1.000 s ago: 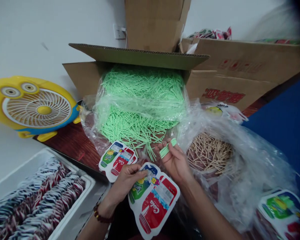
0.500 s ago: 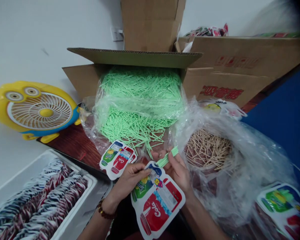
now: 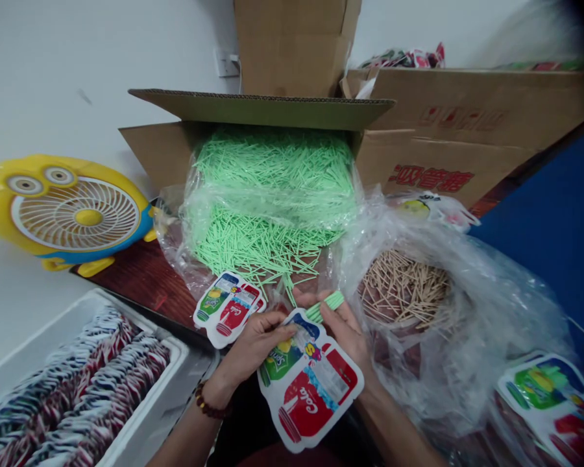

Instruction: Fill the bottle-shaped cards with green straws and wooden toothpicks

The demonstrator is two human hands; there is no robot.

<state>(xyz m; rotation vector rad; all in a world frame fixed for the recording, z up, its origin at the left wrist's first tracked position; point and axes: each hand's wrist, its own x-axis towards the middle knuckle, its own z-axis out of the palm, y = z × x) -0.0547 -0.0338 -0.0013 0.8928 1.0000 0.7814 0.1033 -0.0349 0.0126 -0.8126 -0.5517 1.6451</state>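
Observation:
Between thumb and fingers, my left hand grips a printed pouch by its upper left part; the pouch shows a green Sprite cup and a red Cola cup. My right hand pinches a small bundle of pale green sticks against the pouch's top edge. How far the sticks reach inside is hidden. Just beyond my hands, a heap of loose green sticks spills out of clear plastic. Left of it lie a few more printed pouches, overlapping at the table edge.
An open cardboard box stands behind the green heap. Brown sticks lie in a clear plastic bag at right. A yellow toy-like fan stands at left, above a white foam box packed with pouches. Another pouch lies far right.
The pouch has shifted slightly up and right in my left hand. The green bundle in my right hand has tipped lower, toward the pouch's top edge.

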